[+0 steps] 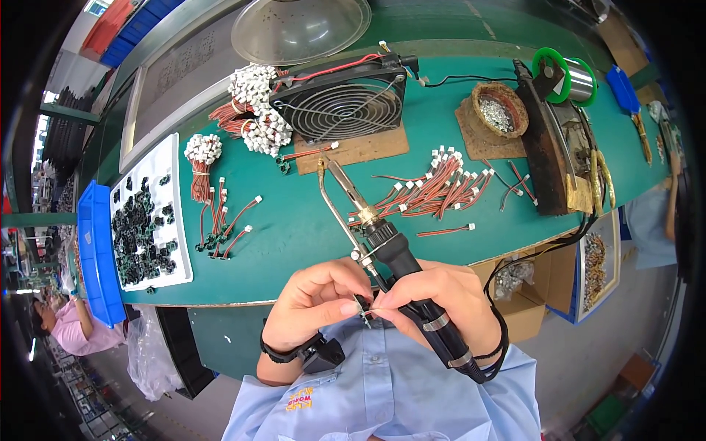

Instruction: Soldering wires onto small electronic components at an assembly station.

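I have the blue bin (99, 253) at the far left, standing just beside the white tray (182, 253) of small dark parts (140, 242). Right of the tray lie a few wired pieces (224, 239), and from them a stretch of green tabletop (283, 239) runs toward the hands. The black fan (346, 110) bounds the far side on its brown board (390, 141). Loose red-and-black wires (434, 184) spread right of centre; beyond them the round pot (498, 110) and the green spool (562, 77) crowd the right. Both hands sit on my side of the table's near edge, before the blue shirt (375, 367).

My left hand (312, 305) pinches a small circuit piece (362, 307) between thumb and fingers, at its right-hand side. My right hand (460, 301) grips the soldering iron (401, 257), which slants up-left over the table, and its thumb and fingertips meet a thin wire (373, 309) just beside the piece. I can't tell whether wire and piece are joined.
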